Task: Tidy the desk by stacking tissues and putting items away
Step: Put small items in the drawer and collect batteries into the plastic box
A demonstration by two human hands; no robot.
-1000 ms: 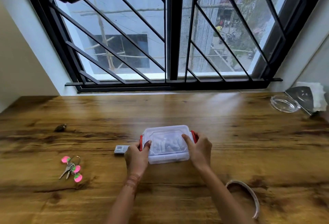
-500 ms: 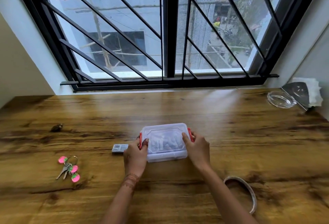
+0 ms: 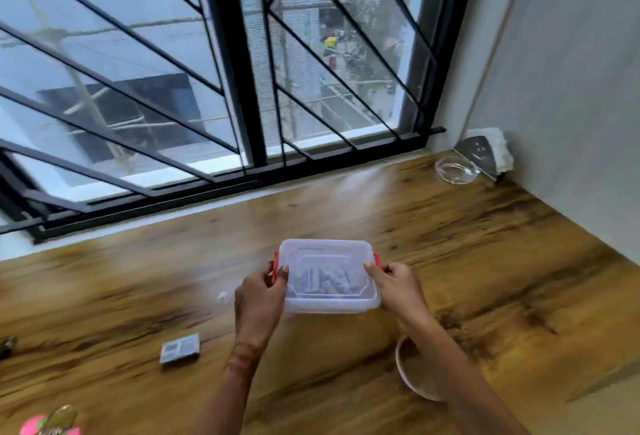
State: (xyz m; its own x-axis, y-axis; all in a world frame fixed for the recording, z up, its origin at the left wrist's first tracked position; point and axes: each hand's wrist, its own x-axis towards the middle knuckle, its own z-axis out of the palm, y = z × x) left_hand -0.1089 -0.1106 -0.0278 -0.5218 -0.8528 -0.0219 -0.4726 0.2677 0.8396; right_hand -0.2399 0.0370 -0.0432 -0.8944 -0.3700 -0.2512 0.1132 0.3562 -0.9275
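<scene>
A clear plastic box (image 3: pixel 327 277) with a lid and red side clips is held above the wooden desk (image 3: pixel 485 261), with several small items faintly visible inside. My left hand (image 3: pixel 258 296) grips its left end, thumb on the lid by the red clip. My right hand (image 3: pixel 396 284) grips the right end the same way. A stack of white tissues (image 3: pixel 500 150) stands in a metal holder (image 3: pixel 476 154) in the far right corner.
A small grey packet (image 3: pixel 180 348) lies on the desk to the left. A glass ashtray (image 3: pixel 455 170) sits beside the tissue holder. A pale hair band (image 3: pixel 412 375) lies under my right forearm. Pink-tagged keys (image 3: pixel 52 422) are at the bottom left. A grey wall bounds the right.
Both hands have lifted the box off the desk and carried it right and away from the grey packet. The camera has swung toward the right corner.
</scene>
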